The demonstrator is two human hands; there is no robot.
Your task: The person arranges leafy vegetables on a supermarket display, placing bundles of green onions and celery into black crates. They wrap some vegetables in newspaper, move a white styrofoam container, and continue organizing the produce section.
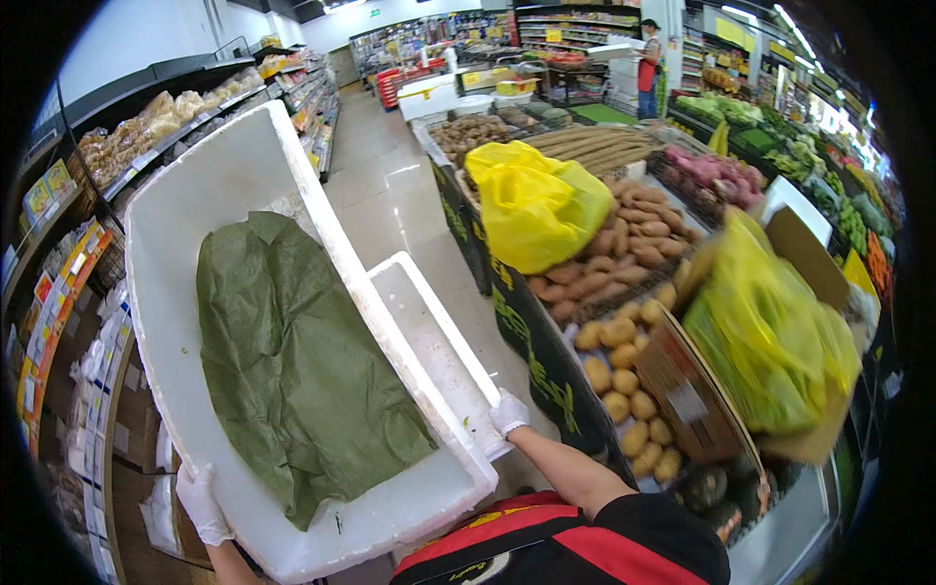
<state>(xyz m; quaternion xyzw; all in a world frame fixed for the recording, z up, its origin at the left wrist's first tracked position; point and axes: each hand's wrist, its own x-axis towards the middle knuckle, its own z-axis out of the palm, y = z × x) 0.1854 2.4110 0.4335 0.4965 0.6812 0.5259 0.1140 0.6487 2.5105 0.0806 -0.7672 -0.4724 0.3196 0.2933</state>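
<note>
My left hand (pixel 202 506), in a white glove, grips the near left wall of a large white styrofoam box (pixel 164 307). A crumpled dark green woven sack (pixel 292 358) lies flat inside that box. With my right hand (pixel 510 414), also gloved in white, I hold the rim of a smaller white styrofoam piece (pixel 439 333), which looks like a box or lid. It sits against the large box's right side, partly hidden beneath it. A small green scrap shows on its inner face. Both pieces are in front of my body, above the aisle floor.
To the right is a produce stand with sweet potatoes (pixel 643 234), potatoes (pixel 629 387), a yellow plastic bag (pixel 537 205) and a cardboard box (pixel 695 395) holding another yellow bag (pixel 768 336). Shelves with packaged goods (pixel 164 121) line the left. A person in a red apron (pixel 648 69) stands farther back.
</note>
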